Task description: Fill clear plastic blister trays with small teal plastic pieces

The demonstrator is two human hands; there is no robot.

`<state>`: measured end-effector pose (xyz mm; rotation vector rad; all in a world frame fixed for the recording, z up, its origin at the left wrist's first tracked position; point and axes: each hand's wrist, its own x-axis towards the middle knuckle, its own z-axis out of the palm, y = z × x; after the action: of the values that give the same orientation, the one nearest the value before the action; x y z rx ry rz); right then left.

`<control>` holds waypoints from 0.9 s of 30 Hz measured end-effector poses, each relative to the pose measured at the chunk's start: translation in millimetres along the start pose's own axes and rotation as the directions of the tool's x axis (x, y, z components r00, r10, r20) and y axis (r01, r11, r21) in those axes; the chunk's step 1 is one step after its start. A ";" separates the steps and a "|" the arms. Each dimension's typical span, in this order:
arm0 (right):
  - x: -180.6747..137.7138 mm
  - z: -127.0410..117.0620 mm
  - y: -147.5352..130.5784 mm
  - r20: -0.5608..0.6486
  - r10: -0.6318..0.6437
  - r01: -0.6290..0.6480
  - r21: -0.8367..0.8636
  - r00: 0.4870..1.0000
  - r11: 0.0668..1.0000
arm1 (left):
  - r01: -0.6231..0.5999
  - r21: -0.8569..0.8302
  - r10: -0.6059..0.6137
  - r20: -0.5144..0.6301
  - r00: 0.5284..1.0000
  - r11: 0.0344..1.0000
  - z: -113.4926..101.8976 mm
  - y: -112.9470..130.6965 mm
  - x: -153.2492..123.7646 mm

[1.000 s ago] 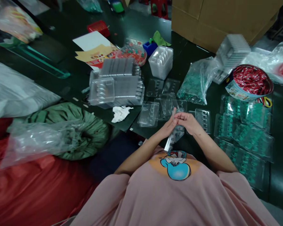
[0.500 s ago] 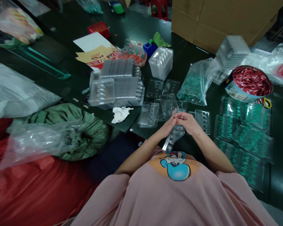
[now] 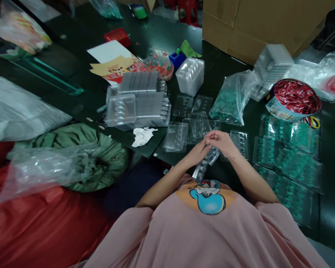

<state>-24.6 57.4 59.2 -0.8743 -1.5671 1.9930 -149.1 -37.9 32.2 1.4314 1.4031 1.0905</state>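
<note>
Close to my body, my left hand [image 3: 198,153] is closed around narrow clear plastic blister trays [image 3: 200,171], which stick out below it toward my shirt. My right hand [image 3: 222,143] meets it from the other side, its fingers bent and pinched at the upper end of the trays. Another clear blister tray [image 3: 214,156] angles out beneath the right hand. The fingers overlap, so the exact grip is partly hidden. Loose clear trays [image 3: 176,136] lie on the dark table beyond and left of my hands; one more clear tray [image 3: 240,143] lies just right of them.
Stacked clear trays [image 3: 147,106] stand to the left, beside a white crumpled tissue [image 3: 143,136]. Farther back is a clear tub of trays [image 3: 190,76]. A bag of green pieces [image 3: 229,100], a tin of red packets [image 3: 296,97] and green-filled trays [image 3: 293,178] occupy the right.
The trays in my hands have turned and separated slightly, so a second one shows more clearly under my right hand. Both hands stay together in nearly the same place.
</note>
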 end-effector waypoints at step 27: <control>1.3 -0.4 -30.8 -0.074 -0.027 0.037 0.126 0.997 0.991 | 0.102 -0.341 -0.145 -0.102 0.984 0.935 -20.0 0.0 10.3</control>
<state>-26.2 66.2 88.7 -0.8555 -1.3899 1.9917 -168.4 -27.9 38.0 1.0326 1.2999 1.2853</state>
